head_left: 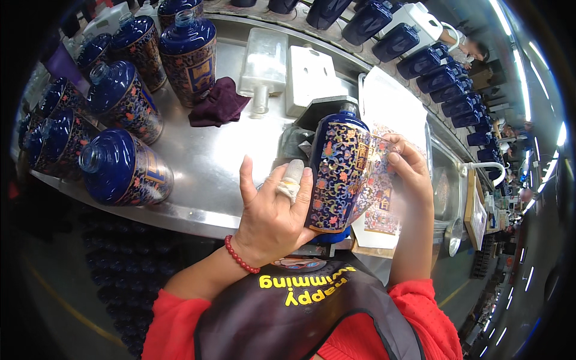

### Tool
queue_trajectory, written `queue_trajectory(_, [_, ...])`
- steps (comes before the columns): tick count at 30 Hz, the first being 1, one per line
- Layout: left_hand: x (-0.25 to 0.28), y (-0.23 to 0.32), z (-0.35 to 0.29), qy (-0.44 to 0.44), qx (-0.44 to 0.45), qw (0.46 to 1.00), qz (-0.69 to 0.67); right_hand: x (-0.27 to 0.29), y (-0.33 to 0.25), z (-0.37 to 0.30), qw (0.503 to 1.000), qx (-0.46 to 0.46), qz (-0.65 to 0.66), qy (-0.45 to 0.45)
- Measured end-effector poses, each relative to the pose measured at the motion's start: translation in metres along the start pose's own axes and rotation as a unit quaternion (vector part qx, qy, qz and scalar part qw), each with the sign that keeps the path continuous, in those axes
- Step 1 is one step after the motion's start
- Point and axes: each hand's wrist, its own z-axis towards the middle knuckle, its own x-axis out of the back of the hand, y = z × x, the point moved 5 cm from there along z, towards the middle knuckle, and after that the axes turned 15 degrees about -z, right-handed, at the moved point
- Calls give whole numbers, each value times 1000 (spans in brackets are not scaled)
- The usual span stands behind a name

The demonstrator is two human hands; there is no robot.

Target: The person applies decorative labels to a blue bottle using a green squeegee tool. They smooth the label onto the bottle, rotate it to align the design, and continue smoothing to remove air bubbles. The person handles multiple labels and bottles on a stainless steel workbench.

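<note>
In front of me a dark blue glass bottle [341,171] leans at a tilt, covered in a floral pattern with gold panels. My left hand [276,207] is at its left side, fingers spread and the edge of the hand touching the bottle near its base. A pale finger cot [292,174] covers one of those fingers. Between the fingertips of my right hand [411,165] is the edge of a thin patterned decal [378,171], which runs along the bottle's right side. What supports the bottle underneath is mostly hidden.
Decorated blue bottles [129,171] crowd the metal table's left. A purple cloth [221,103], a clear bottle [263,66] lying down and a white block [310,78] are beyond my hands. White sheets [390,96] lie right, beside a sink [447,180]; plain blue bottles [396,42] line the back.
</note>
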Motion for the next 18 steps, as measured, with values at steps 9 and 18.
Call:
queue_trajectory(9, [8, -2, 6, -25, 23, 987, -155, 1, 12, -5, 998, -16, 60, 10])
queue_trajectory(18, [-9, 6, 32, -18, 54, 992, -117, 3, 11, -6, 999, -7, 38, 27])
